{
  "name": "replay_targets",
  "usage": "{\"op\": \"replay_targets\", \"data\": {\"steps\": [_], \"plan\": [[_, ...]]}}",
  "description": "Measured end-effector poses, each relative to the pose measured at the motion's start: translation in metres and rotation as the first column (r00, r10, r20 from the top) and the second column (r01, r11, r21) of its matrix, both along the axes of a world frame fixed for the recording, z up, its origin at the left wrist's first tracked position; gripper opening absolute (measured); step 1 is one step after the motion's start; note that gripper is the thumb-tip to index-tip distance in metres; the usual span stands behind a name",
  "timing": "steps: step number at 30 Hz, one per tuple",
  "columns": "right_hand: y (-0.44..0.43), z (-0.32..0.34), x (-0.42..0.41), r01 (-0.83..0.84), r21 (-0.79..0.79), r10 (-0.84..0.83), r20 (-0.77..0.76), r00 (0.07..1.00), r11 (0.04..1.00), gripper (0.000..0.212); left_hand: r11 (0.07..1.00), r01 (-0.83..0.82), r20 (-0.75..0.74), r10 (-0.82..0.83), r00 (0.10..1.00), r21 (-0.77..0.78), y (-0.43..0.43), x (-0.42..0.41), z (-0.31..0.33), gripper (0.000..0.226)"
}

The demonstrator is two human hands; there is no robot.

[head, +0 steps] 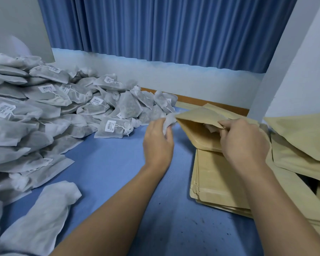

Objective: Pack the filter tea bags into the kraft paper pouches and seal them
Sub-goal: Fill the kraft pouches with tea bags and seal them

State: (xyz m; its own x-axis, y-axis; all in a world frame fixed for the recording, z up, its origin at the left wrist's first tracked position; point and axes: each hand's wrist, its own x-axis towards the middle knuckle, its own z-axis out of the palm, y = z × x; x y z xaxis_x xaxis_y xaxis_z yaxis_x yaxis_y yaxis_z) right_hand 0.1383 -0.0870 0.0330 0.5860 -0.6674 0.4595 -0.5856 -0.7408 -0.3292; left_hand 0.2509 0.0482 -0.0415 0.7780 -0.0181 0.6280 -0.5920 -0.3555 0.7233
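Left hand (pixel 158 143) grasps tea bag (pixel 169 120) at pouch (pixel 198 130) mouth; right hand (pixel 244 143) pinches pouch lip. Advised: hold mouth wide, slide bag in flat.

A blue-covered surface (pixel 109 182) carries a large loose heap of filter tea bags (pixel 35 111) along its left side and far edge. At right lies a flat stack of kraft paper pouches (pixel 216 182). Small dark specks (pixel 194 222) dot the bare cloth beside the stack.

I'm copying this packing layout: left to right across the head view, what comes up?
Heap of filter tea bags, left hand gripping one tea bag, open kraft pouch, right hand pinching its mouth, pile of kraft pouches.
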Motion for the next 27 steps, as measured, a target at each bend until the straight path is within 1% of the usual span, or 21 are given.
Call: {"op": "replay_targets", "data": {"steps": [1,2,3,5,6,8,10,11,12,13,14,16,17,19,20,22,23,24,25,26,27], "plan": [[0.000,-0.001,0.000,-0.004,0.004,0.004,0.005,1.000,1.000,0.024,0.991,0.038,0.162,-0.017,0.987,-0.128,0.000,-0.011,0.008,0.021],[0.000,-0.001,0.000,-0.005,0.011,0.005,0.009,1.000,1.000,0.025,0.981,0.080,0.324,-0.020,0.946,-0.175,-0.002,-0.024,0.014,0.025],[0.000,-0.001,0.000,-0.004,0.020,0.003,0.010,1.000,1.000,0.027,0.981,0.124,0.461,-0.041,0.887,-0.150,-0.004,-0.036,0.016,0.025],[-0.002,-0.001,0.000,-0.017,0.035,0.017,0.005,1.000,0.999,0.032,0.988,0.147,0.598,-0.148,0.787,0.051,-0.011,-0.057,0.012,0.021],[-0.003,-0.001,0.000,-0.029,0.043,0.029,0.007,1.000,0.999,0.033,0.972,0.147,0.586,-0.229,0.777,0.185,-0.014,-0.063,0.011,0.017],[-0.003,0.001,0.000,-0.027,0.065,0.026,0.028,0.999,0.997,0.033,0.906,0.155,0.397,-0.320,0.860,0.395,-0.029,-0.064,0.018,0.008],[-0.002,0.004,0.002,-0.023,0.073,0.020,0.054,0.998,0.997,0.032,0.842,0.232,0.095,-0.315,0.944,0.488,-0.052,-0.052,0.031,0.017],[-0.001,0.005,0.002,-0.029,0.072,0.025,0.057,0.998,0.997,0.031,0.810,0.289,-0.060,-0.302,0.952,0.511,-0.063,-0.042,0.035,0.022],[0.001,0.004,0.002,-0.032,0.072,0.029,0.049,0.998,0.997,0.030,0.788,0.369,-0.203,-0.308,0.929,0.493,-0.072,-0.032,0.037,0.018],[0.003,0.003,0.001,-0.030,0.069,0.028,0.034,0.999,0.997,0.029,0.770,0.446,-0.309,-0.332,0.891,0.456,-0.080,-0.023,0.036,0.010],[0.004,0.001,0.001,-0.027,0.067,0.027,0.009,1.000,0.997,0.029,0.756,0.498,-0.383,-0.348,0.855,0.425,-0.085,-0.017,0.032,0.014],[0.004,-0.004,0.001,-0.018,0.053,0.021,-0.050,0.999,0.998,0.029,0.761,0.557,-0.442,-0.396,0.805,0.332,-0.079,-0.015,0.016,0.016],[0.005,-0.006,0.002,-0.012,0.038,0.014,-0.067,0.998,0.999,0.030,0.782,0.568,-0.413,-0.443,0.796,0.257,-0.070,-0.017,0.008,0.011],[0.007,-0.011,0.002,0.009,0.009,-0.008,-0.095,0.995,1.000,0.036,0.815,0.552,-0.307,-0.487,0.818,0.177,-0.050,-0.021,-0.002,0.016],[0.008,-0.013,0.002,0.020,-0.003,-0.021,-0.107,0.994,1.000,0.038,0.824,0.530,-0.231,-0.486,0.843,0.201,-0.040,-0.021,-0.003,0.020],[0.008,-0.014,0.002,0.032,-0.026,-0.035,-0.116,0.993,0.999,0.040,0.908,0.349,0.092,-0.377,0.921,0.231,-0.020,-0.020,0.001,0.026],[0.007,-0.013,0.001,0.035,-0.033,-0.038,-0.110,0.993,0.999,0.039,0.969,0.199,0.282,-0.233,0.931,0.144,-0.010,-0.017,0.006,0.028],[0.007,-0.012,0.001,0.039,-0.036,-0.043,-0.105,0.994,0.999,0.039,0.998,0.047,0.403,-0.056,0.914,0.033,0.001,-0.012,0.012,0.028],[0.006,-0.010,0.000,0.047,-0.040,-0.051,-0.107,0.993,0.998,0.040,0.993,-0.113,0.429,0.114,0.896,-0.027,0.012,-0.003,0.015,0.023],[0.005,-0.008,0.000,0.054,-0.044,-0.059,-0.113,0.992,0.998,0.042,0.962,-0.273,0.364,0.245,0.899,0.026,0.025,0.008,0.014,0.010],[0.005,-0.007,0.000,0.058,-0.045,-0.063,-0.118,0.991,0.997,0.044,0.905,-0.379,0.201,0.342,0.918,0.192,0.038,0.022,0.009,0.017]]}}
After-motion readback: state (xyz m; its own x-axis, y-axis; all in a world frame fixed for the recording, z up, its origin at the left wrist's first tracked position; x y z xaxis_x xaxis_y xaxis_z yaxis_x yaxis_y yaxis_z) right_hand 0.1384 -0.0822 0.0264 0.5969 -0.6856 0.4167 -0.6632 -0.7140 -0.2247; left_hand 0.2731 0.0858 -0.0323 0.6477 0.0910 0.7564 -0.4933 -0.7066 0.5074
